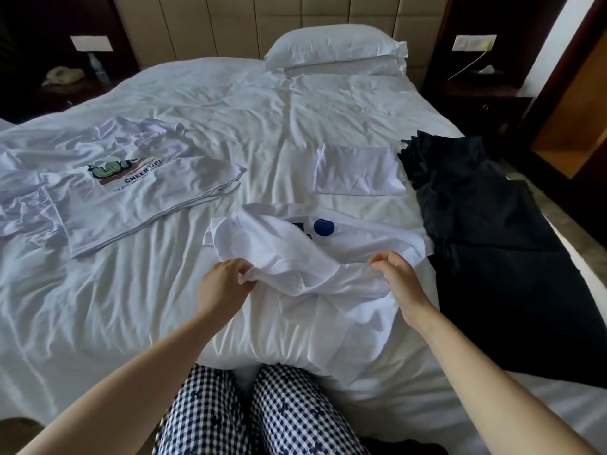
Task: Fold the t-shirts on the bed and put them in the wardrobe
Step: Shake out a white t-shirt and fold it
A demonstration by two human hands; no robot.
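A white t-shirt with a blue print (295, 244) lies rumpled on the bed (164, 307) in front of me. My left hand (223, 284) pinches its near edge on the left, and my right hand (397, 277) pinches the same edge on the right, lifting the cloth a little. A small folded white t-shirt (358, 170) lies flat just beyond it. To the left a white t-shirt printed "CHEER UP" (131, 195) lies spread out, with more rumpled white cloth (19, 205) beside it. A dark garment (492, 251) stretches along the bed's right side.
A white pillow (335, 49) rests against the padded headboard (262, 24). Dark nightstands stand at the left (62, 90) and right (476, 90) of the bed. An open wooden compartment (578, 126) shows at the far right. My checked trousers (249, 418) touch the bed's near edge.
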